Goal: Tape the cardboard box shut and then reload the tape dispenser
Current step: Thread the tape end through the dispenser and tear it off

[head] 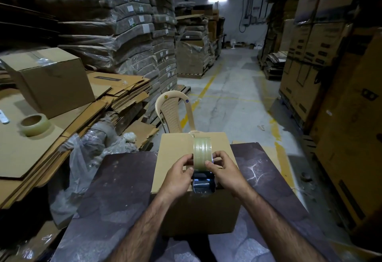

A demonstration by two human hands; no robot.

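Here, two hands, left (179, 176) and right (224, 171), clamped on one tape dispenser (203, 181), two tape rolls (202, 150), two boxes (175, 152)

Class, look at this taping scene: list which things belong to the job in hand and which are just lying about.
In the job:
box
tape dispenser
tape roll on it
left hand
right hand

Lying about:
spare roll
chair
taped box
flat cardboard
plastic wrap
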